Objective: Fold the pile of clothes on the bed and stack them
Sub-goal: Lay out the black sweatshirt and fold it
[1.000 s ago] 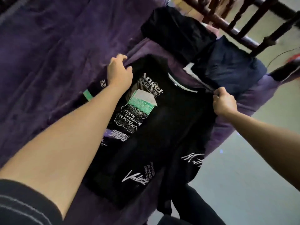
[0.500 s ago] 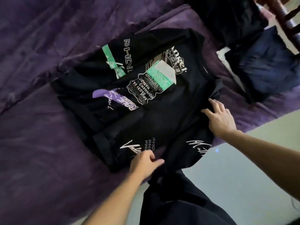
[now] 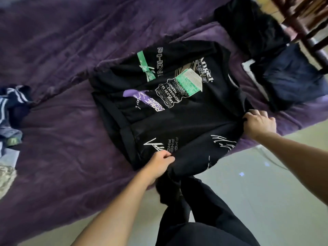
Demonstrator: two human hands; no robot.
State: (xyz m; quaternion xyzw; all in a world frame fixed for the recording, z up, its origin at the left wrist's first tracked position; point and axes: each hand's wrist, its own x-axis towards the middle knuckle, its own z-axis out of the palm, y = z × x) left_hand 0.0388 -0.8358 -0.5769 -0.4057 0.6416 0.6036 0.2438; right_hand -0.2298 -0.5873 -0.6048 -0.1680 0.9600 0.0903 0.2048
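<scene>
A black printed T-shirt with green, purple and white graphics lies spread on the purple bed cover, its lower part hanging over the bed's edge. My left hand grips the shirt's hem near the edge. My right hand grips the shirt's right side. Beyond the shirt sit a folded dark navy garment and a folded black garment. A heap of unfolded clothes lies at the far left.
A dark wooden railing stands at the top right behind the folded garments. The pale floor runs along the bed's near edge. My dark trouser legs are below the shirt.
Both hands left the shirt's shoulders and came down to its lower part. The shirt went from held up to lying flat. Both hands, half open half a second ago, now grip cloth.
</scene>
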